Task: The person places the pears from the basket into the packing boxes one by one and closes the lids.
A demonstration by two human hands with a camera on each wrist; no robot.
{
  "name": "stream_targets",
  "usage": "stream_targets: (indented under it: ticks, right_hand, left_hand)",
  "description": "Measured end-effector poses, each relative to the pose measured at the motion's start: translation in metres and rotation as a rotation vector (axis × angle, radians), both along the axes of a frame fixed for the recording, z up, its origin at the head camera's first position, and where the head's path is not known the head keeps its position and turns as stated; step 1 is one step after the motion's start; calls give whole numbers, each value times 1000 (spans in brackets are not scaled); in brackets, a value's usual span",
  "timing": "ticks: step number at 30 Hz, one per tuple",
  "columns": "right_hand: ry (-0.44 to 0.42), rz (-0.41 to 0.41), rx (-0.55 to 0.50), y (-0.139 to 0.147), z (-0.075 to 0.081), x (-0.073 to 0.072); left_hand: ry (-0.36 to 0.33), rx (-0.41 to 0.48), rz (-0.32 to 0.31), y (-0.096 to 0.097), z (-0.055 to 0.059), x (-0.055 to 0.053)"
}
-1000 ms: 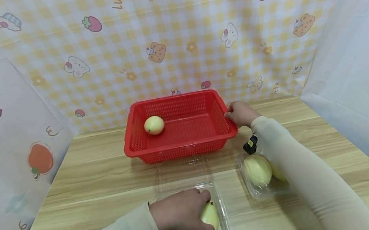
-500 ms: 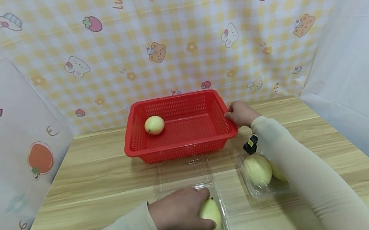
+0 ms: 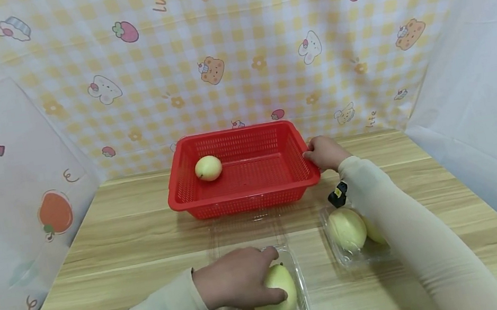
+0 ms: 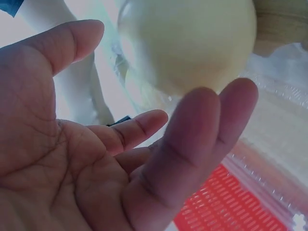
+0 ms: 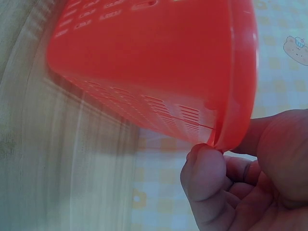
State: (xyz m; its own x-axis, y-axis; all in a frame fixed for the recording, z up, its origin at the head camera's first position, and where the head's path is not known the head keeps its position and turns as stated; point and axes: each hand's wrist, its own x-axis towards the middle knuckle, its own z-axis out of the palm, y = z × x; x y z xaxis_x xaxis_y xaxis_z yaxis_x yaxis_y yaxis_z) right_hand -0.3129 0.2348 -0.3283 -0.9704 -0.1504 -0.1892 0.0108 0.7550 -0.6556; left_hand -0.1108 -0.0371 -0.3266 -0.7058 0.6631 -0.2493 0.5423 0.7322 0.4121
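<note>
basket [image 3: 245, 198]: i'm taking this red one as my landmark; it's standing at the back of the table [image 3: 145, 235], with one inside pear [image 3: 209, 168] lying toward its left end.
near pear [image 3: 285, 307]: it's sitting in a clear box [image 3: 302, 297], on my side of the basket; i can't tell whether it's resting fully on the box floor.
left hand [image 3: 240, 279]: i'm holding it wide beside the near pear, thumb and fingers apart, not wrapping the fruit.
right hand [image 3: 327, 154]: i'm pinching the rim at the basket's right end.
pear trouble: with my palm standing off, a nudging fingertip could be rolling the near pear against the box wall.
box trouble: the plastic is looking thin, so pressing its edge could be tipping or sliding it.
basket trouble: i'm gripping only one end, so a tug could be tilting it and sending the inside pear rolling.
sleeve trouble: my right sleeve [image 3: 397, 213] is crossing over the second box [image 3: 342, 263], in front of the basket's right end, and could be brushing its pears [image 3: 347, 230].
left wrist view: it's showing the gap between thumb and near pear; the head view is hiding my palm.
right wrist view: it's showing my curled fingers and the basket's outer wall, but not the inside pear, which the head view is showing.
</note>
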Motion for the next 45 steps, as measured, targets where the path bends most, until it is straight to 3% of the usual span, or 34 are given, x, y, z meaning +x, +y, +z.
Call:
stream_targets:
  ticks: [22,31,45]
  right_hand:
    - [-9,-5,8,0,-1,-2]
    - [-21,-16,27,-1,1,-3]
    - [-24,-12,35,-3,5,-1]
  left_hand:
    - [30,3,51,-17,13,-8]
    - [-81,113,98,-31,19,-20]
    - [-66,229,186,-53,32,-28]
